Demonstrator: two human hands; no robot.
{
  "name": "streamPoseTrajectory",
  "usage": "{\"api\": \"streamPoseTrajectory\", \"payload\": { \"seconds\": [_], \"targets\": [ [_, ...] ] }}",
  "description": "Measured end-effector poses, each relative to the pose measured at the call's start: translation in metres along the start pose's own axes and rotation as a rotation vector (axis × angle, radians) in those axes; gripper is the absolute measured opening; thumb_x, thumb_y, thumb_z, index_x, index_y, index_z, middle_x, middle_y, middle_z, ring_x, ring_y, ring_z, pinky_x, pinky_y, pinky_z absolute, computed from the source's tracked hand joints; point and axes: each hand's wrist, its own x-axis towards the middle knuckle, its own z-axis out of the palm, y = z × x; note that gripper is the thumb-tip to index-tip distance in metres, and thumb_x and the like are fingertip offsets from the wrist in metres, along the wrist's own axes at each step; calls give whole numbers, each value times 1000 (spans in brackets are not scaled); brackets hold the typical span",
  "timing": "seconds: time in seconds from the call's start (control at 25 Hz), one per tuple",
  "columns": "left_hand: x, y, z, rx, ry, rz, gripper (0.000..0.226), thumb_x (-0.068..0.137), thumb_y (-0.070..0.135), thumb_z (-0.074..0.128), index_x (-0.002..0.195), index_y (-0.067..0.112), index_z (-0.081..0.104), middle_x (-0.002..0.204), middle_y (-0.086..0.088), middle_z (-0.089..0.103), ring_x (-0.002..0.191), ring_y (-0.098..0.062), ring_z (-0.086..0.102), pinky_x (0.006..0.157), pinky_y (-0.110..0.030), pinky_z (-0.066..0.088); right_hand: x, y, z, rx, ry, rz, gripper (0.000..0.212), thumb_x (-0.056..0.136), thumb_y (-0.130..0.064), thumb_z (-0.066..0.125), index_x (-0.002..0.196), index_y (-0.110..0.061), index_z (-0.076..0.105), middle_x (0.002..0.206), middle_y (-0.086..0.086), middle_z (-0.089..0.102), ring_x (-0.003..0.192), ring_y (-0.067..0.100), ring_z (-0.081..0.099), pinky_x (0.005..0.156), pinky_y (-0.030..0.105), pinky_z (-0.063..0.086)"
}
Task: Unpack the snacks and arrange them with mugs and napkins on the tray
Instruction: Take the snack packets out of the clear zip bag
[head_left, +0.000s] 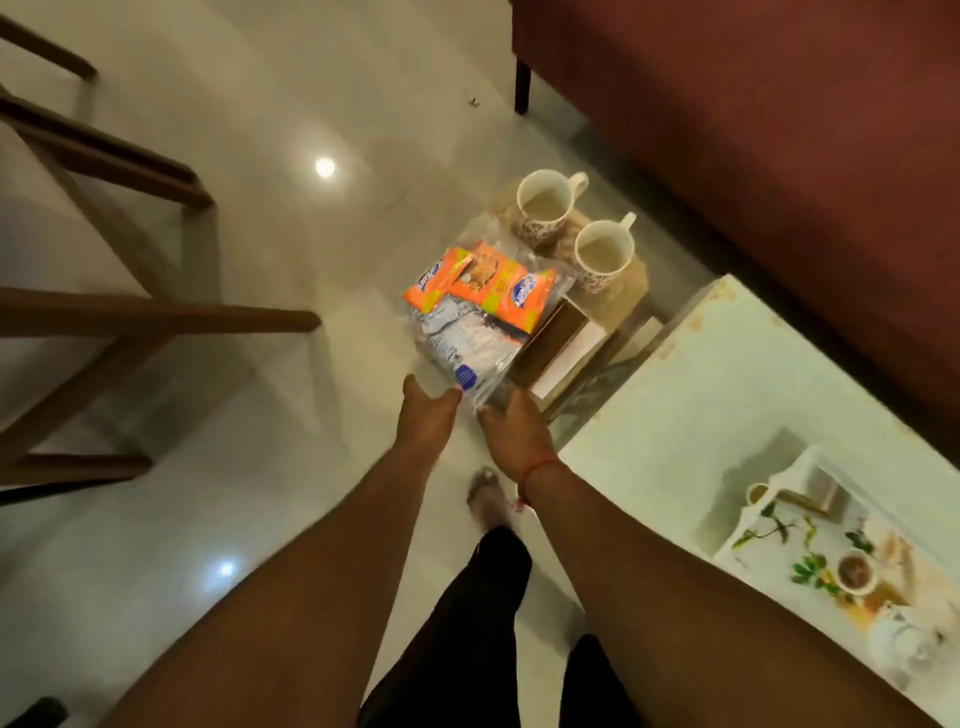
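Note:
A clear plastic bag of snacks (480, 312) with orange packets and a pale blue-white packet lies on a small glass side table (618, 364). My left hand (427, 415) and my right hand (511, 431) both grip the bag's near edge. Two patterned mugs sit behind the bag, one (545, 205) farther back, the other (605, 254) closer, both filled with a pale drink. A brown-and-white stack that may be napkins (563, 345) lies right of the bag. A white printed tray (831, 551) rests on the white table at lower right.
The white table (701, 395) stands right of me. A dark red sofa (779, 130) fills the upper right. Wooden chair frames (130, 312) stand on the left over a glossy tiled floor (322, 104). My legs and one foot show below my arms.

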Motion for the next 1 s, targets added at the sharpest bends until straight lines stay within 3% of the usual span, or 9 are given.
{"api": "streamPoseTrajectory", "payload": {
  "seconds": [0.12,0.2,0.32,0.4,0.64,0.84,0.92,1.0],
  "targets": [
    [25,-2,16,-242,-70,-111,70,90,28,68,148,7,37,140,-15,55,124,-26,55,108,-38,42,31,-1,24,271,26,217,42,95,-37,56,129,-14,57,126,9,65,112,26,62,98,39,50],
    [31,0,26,-316,-77,-85,40,91,20,67,126,2,60,121,-21,68,114,-32,65,103,-43,51,48,-3,30,355,60,296,41,97,-37,54,128,-11,57,123,9,66,107,25,63,94,38,51],
    [32,6,30,-375,-19,-43,15,92,12,65,98,0,69,105,-25,72,90,-28,68,91,-42,56,57,-14,30,280,67,245,35,101,-33,47,127,-13,59,112,3,66,83,11,59,68,12,42],
    [28,15,21,-365,43,-15,9,92,15,65,89,7,67,97,-18,73,84,-24,67,83,-37,57,56,-24,32,240,66,180,33,101,-31,46,128,-15,59,106,0,64,73,6,54,54,5,35],
    [-8,54,-21,-377,205,180,11,91,16,62,88,6,65,85,-8,71,77,-21,67,74,-38,56,33,-91,24,274,35,-26,23,98,-20,48,114,-13,63,112,8,70,99,26,63,86,35,50],
    [-76,75,-56,-252,358,410,15,94,22,61,80,18,63,78,-2,71,73,-16,68,68,-38,56,-20,-128,4,456,-89,-106,25,97,-21,50,117,-17,64,113,5,71,105,24,66,95,47,53],
    [-114,76,-58,-186,352,533,16,97,25,60,85,16,65,74,4,69,67,-5,65,60,-30,52,-49,-129,-14,617,-126,-98,26,97,-20,53,121,-14,64,115,8,71,106,26,68,94,48,56],
    [-154,75,-48,-97,305,664,17,98,24,58,87,14,65,77,2,68,73,-8,65,64,-33,51,-83,-122,-46,774,-141,-87,28,97,-14,53,123,-10,63,116,12,71,105,26,69,90,43,59]
  ]
}}
